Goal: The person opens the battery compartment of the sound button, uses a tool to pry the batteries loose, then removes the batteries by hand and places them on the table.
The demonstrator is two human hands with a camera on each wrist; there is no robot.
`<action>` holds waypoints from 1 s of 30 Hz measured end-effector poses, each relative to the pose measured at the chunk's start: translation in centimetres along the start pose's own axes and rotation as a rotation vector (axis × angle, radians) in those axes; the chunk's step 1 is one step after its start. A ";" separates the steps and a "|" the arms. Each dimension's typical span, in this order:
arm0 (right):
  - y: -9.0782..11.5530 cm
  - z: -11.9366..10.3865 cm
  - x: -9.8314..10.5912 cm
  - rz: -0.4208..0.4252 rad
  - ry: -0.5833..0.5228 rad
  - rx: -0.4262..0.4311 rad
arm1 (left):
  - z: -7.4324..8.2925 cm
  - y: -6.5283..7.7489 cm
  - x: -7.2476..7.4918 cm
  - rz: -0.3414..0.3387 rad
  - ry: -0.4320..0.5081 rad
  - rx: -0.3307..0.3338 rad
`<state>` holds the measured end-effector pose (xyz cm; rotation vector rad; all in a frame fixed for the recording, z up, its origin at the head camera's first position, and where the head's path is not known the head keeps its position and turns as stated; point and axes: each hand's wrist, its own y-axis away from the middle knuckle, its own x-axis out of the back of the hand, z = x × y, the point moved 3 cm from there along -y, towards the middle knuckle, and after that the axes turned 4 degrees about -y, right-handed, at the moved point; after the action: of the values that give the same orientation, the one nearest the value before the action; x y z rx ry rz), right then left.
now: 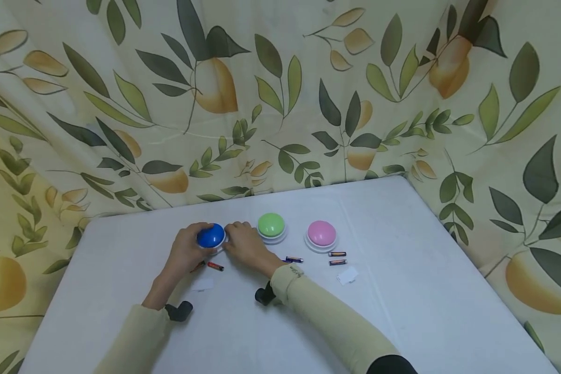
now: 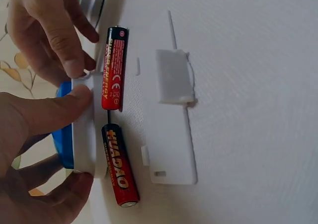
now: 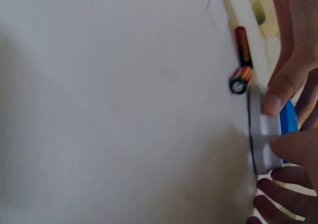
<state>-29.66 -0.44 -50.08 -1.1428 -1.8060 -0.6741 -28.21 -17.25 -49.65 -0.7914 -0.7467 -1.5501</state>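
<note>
A blue-domed push button [image 1: 211,236] with a white base stands on the table. My left hand [image 1: 188,249] grips it from the left, the thumb on the white base [image 2: 87,149] in the left wrist view. My right hand [image 1: 249,246] holds the base's right side with bent fingers and thumb. Two red-and-black batteries lie beside the base: one battery [image 2: 115,67] reads SUPER ENERGY, the other battery [image 2: 119,167] HUADAO. A flat white cover [image 2: 171,152] with a small white square piece [image 2: 174,76] on it lies nearer me. The button's underside is hidden.
A green-domed button [image 1: 271,225] and a pink-domed button [image 1: 321,234] stand to the right. Dark batteries [image 1: 294,259] lie near the green one, partly behind my right wrist. Two more batteries [image 1: 337,263] and a white piece [image 1: 347,275] lie by the pink one. A leaf-patterned curtain [image 1: 280,104] hangs behind.
</note>
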 end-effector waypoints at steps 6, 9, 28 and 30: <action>-0.1 -0.2 -0.1 0.009 0.012 0.010 | 0.4 0.2 0.7 -0.003 -0.045 -0.022; -0.2 -0.4 -0.1 0.002 0.030 -0.001 | 0.6 0.2 1.0 -0.014 -0.054 -0.027; 0.3 -0.3 -0.1 -0.020 0.043 0.006 | 0.0 0.0 -0.3 -0.013 -0.080 -0.043; 0.4 -0.2 0.2 -0.030 0.026 0.014 | 0.0 -0.1 -0.3 -0.017 -0.077 -0.043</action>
<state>-29.28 -0.41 -49.83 -1.0949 -1.8058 -0.6895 -28.24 -17.02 -49.91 -0.8827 -0.7799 -1.5626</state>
